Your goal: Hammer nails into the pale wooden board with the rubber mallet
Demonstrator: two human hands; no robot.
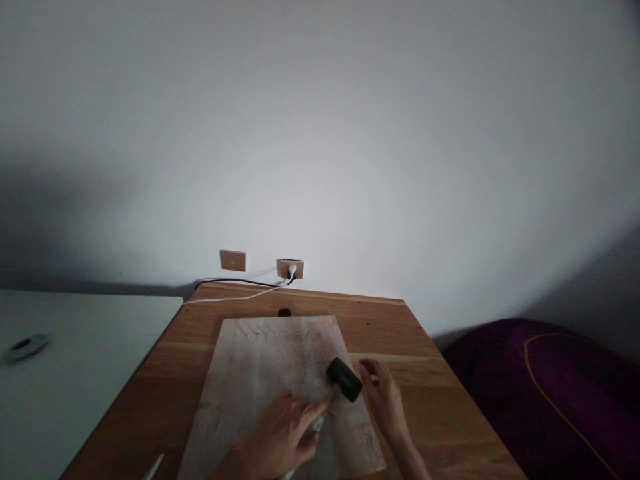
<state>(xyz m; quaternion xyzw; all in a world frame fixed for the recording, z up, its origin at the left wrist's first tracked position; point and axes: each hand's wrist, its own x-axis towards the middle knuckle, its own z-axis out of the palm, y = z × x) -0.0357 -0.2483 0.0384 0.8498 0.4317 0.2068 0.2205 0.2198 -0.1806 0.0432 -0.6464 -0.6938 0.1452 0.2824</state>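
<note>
A mallet [345, 380] with a black head and a pale handle lies at a slant over the lower right of a whitish board [235, 393]. My left hand [285, 433] is closed around its handle, the index finger stretched along it toward the head. Just right of the mallet head, apart from it, is my right hand [385, 400], its fingers loosely bent and seemingly holding nothing. Several thin nails [267, 335] stand in a row near the board's far edge.
The board lies on a wooden table [425, 393] against a wall with a plugged-in socket [291, 269] and cables [245, 298]. A white surface [100, 360] at left bears a blurred round object [27, 347]. A pale, thin object [154, 467] lies near front left; a purple beanbag-like thing [500, 373] is right.
</note>
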